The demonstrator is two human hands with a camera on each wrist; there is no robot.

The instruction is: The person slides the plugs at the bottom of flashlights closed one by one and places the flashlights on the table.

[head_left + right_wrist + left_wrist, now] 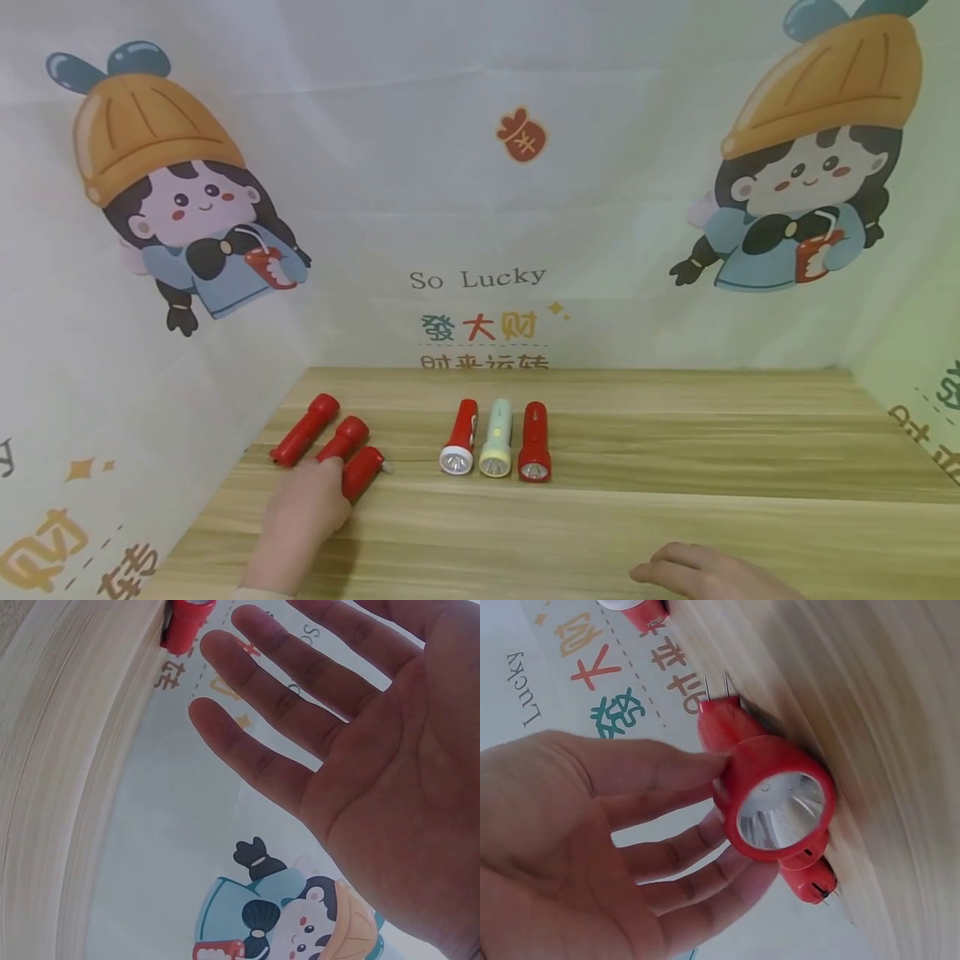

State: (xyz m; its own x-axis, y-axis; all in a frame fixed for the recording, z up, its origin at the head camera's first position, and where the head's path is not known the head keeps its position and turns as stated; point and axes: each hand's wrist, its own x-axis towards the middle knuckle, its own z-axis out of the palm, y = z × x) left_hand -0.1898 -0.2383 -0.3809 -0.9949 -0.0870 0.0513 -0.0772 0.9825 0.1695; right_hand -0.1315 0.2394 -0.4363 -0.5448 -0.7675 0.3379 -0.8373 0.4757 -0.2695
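Gripping red flashlight (763,761), left hand (306,504), fingers (718,900) curved

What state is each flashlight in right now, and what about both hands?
Front-left red flashlight, held, metal prongs out, looks unlit.
Left hand, gripping that flashlight.
Right hand, open, holding nothing.
Middle-left red flashlight, lying, partly hidden; cannot tell if lit.
Far-left red flashlight, lying; cannot tell if lit.
White-rimmed red flashlight, lying, looks unlit.
Mint-green flashlight, lying, looks unlit.
All-red flashlight beside it, lying, looks unlit.
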